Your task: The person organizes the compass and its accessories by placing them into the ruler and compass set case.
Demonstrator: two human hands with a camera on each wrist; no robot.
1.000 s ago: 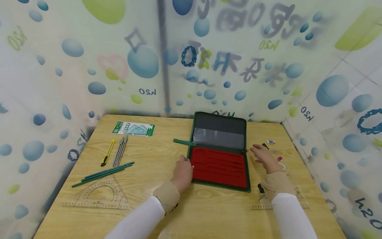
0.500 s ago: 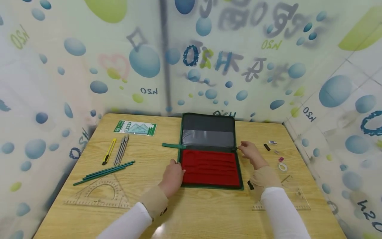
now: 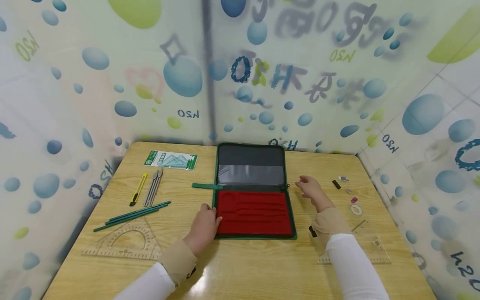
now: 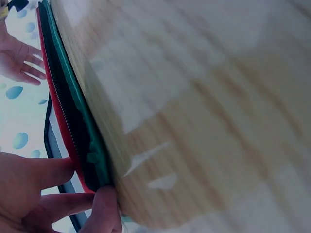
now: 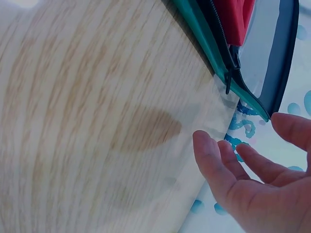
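An unfolded green zip case [image 3: 254,212] lies on the table, its lower half a red moulded insert with shaped hollows, its upper half black with a clear pocket. A green strap [image 3: 204,186] sticks out to its left. My left hand [image 3: 203,225] pinches the case's left side near the front; in the left wrist view the thumb is on the red side and fingertips on the green cover [image 4: 95,141]. My right hand [image 3: 312,191] hovers just off the right side, fingers loosely bent and holding nothing. In the right wrist view, a zip pull [image 5: 228,82] hangs near those fingers.
At left lie a packaged set square set [image 3: 171,160], a yellow cutter [image 3: 138,189], metal compasses [image 3: 153,187], green pencils [image 3: 132,216] and a clear set square [image 3: 123,241]. At right are an eraser [image 3: 354,200], a white ring [image 3: 356,209], small black pieces [image 3: 336,184] and another set square [image 3: 375,250].
The case has slid left across the table with my left hand on it. My right hand came in to its right side, then the case moved away from the fingers.
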